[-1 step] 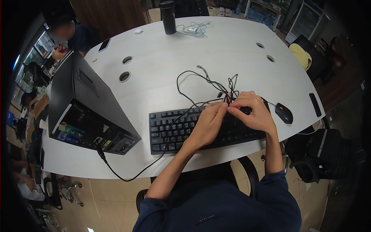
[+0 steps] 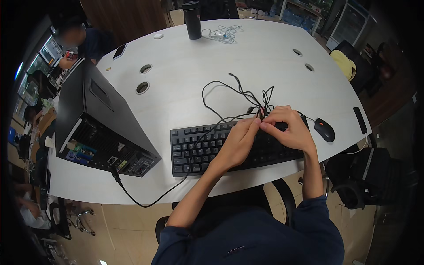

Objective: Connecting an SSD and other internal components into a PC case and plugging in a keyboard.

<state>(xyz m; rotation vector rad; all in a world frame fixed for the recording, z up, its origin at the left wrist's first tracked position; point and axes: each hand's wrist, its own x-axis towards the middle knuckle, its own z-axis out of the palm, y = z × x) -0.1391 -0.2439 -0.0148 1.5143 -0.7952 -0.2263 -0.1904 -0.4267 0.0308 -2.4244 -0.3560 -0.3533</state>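
My left hand and my right hand meet over the upper part of a black keyboard. Their thumbs and fingers pinch a bundle of thin black cable, with a small reddish patch showing in it. What exactly lies between the fingertips is too small to make out. Loops and a loose end spread onto the table beyond. One strand crosses the keyboard and runs to a plug at the back panel of a black computer tower on the left. My hands and forearms hide part of the keys.
A black mouse lies right of the keyboard, a dark strip-shaped object past it. Farther back are a black tumbler, a pale coiled cable and a phone. The white table has round holes. Another person sits at far left.
The cable loops and loose end beyond my fingers have shifted slightly to the right. Both hands stay nearly in place.
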